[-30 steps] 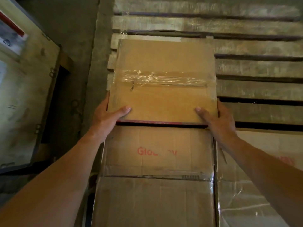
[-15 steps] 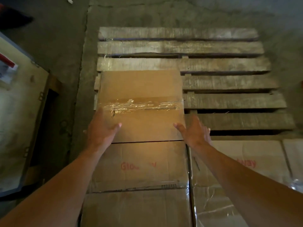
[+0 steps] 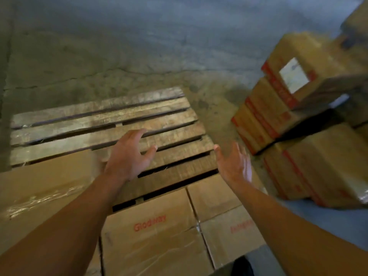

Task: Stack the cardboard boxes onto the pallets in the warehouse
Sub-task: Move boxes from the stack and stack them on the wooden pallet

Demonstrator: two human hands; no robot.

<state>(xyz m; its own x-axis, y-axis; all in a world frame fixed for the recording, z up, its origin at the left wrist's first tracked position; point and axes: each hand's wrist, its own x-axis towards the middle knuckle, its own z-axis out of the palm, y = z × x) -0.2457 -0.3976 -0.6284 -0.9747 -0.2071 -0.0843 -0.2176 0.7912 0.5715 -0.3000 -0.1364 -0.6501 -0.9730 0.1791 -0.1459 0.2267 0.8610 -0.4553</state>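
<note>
The left hand and the right hand are empty, fingers spread, above the pallet. Right of the right hand stands a pile of cardboard boxes; they seem stiff and perhaps heavy, best gripped low on two opposite sides.

Dim, warm light, motion blur on the stacked boxes at right, wide-angle bending at edges.

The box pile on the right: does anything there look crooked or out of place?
The top box, the one with a white label, sits skewed on the red-striped boxes beneath, so the pile looks stepped, not squared. The printed boxes on the pallet lie flat and flush. Blur hides finer damage.
</note>
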